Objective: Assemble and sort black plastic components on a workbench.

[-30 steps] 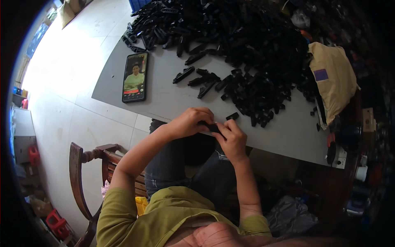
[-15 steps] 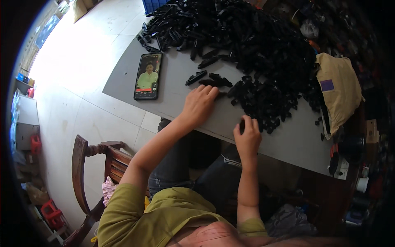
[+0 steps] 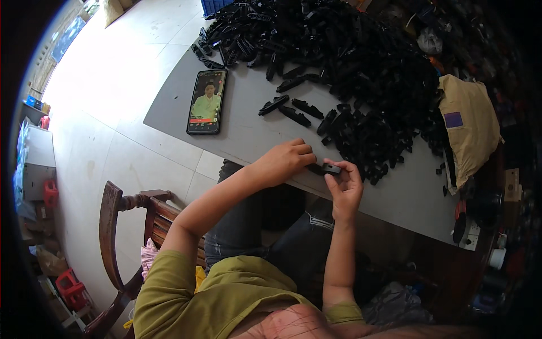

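Over the table's front edge, my left hand (image 3: 289, 161) is closed on the end of a long black plastic part (image 3: 314, 168), mostly hidden by the fingers. My right hand (image 3: 345, 191) pinches a small black plastic piece (image 3: 332, 168) between thumb and fingers. The two pieces meet or nearly meet; which, I cannot tell. Just beyond lie a few long black parts (image 3: 294, 116), apart from the rest. A heap of small black pieces (image 3: 370, 144) spreads on the table beyond my right hand.
A large pile of long black parts (image 3: 339, 45) covers the grey table's (image 3: 243, 121) far side. A phone (image 3: 206, 103) showing a video lies at left. A beige bag (image 3: 471, 124) stands at right. A wooden chair (image 3: 113, 237) is beside me, and a blue crate (image 3: 217, 7) sits behind the pile.
My left hand has come back from the loose long parts toward the table edge with a long part. My right hand has turned its small piece upward, and the hands are now close together.
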